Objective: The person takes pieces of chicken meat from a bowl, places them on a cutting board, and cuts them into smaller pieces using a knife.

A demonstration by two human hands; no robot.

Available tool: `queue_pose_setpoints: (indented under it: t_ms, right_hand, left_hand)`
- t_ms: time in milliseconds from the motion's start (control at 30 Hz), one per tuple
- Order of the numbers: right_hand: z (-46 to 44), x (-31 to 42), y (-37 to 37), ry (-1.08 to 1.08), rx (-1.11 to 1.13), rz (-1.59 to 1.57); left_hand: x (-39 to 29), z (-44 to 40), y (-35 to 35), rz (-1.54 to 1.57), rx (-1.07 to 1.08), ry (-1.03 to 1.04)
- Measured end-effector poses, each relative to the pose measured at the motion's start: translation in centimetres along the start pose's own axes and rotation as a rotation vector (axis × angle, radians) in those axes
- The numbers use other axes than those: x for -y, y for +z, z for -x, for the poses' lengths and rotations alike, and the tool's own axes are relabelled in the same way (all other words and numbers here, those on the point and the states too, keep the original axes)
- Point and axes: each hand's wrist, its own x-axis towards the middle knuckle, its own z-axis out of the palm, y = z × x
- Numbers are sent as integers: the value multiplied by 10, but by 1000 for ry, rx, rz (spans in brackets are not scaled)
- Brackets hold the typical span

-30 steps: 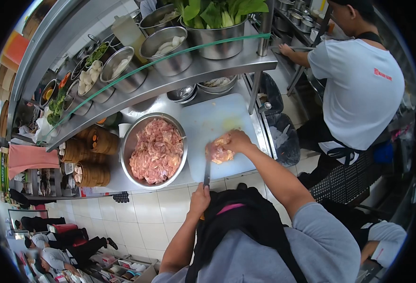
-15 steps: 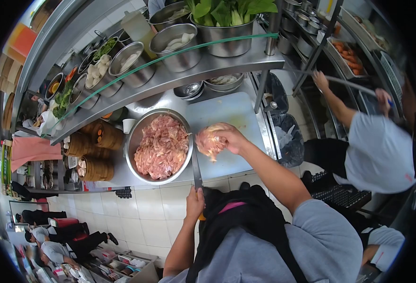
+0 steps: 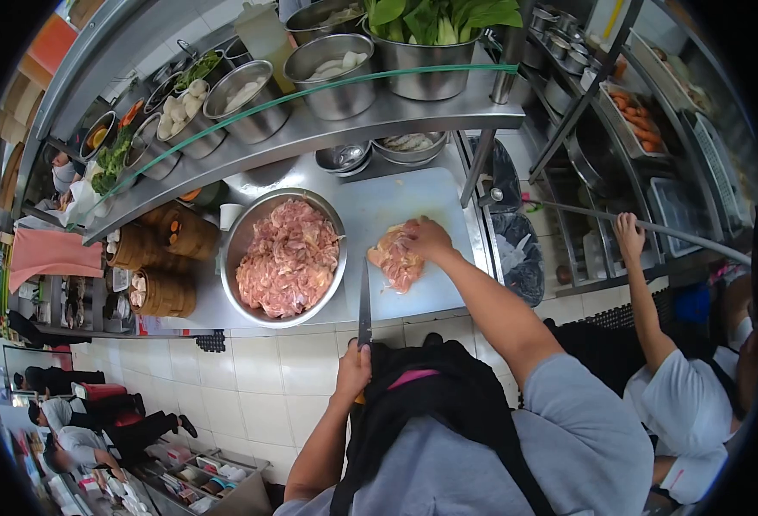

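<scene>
The person's left hand (image 3: 354,371), just off the near edge of the cutting board (image 3: 431,297), is wrapped around a knife (image 3: 364,301), upright along the board's left side, seemingly so the blade stays ready beside the meat; the fist hides the handle. The right hand (image 3: 431,241), over the board's middle, bends its fingers down onto a piece of raw meat (image 3: 394,262) lying flat there, likely to steady it; whether they pinch a fold or only press cannot be told, since the fingertips are lost in the meat. Whether the blade touches the meat's edge is also unclear. Left of the board, a wide metal bowl (image 3: 240,225) holds a heap of similar meat (image 3: 286,262), presumably kept within easy reach. Beyond the board, a shelf (image 3: 327,133) partly covers some small bowls (image 3: 345,163), their contents hard to read. Well right of the board, a co-worker's hand (image 3: 628,236) grips a pole (image 3: 680,236) whose far end is cut off by the dark border.
</scene>
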Motion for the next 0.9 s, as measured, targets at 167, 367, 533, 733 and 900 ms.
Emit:
queue_pose_setpoints:
  t_ms: [167,367,533,733,900]
  right_hand:
    - [-32,35,-10,-4,597,207]
    - [-24,68,-14,113,687,-617]
    - [25,106,-59,342,525,-1309]
    - [87,7,-37,583,172,-1021]
    - [106,-52,-35,579,142,-576]
  left_hand:
    - [-7,5,0,-19,-15,19]
    - [3,15,-6,67,-54,37]
    - [-8,18,-9,95,-114,98]
    - [-17,-9,-7,-64,-130,239]
    - [-37,-33,3,-351,-72,324]
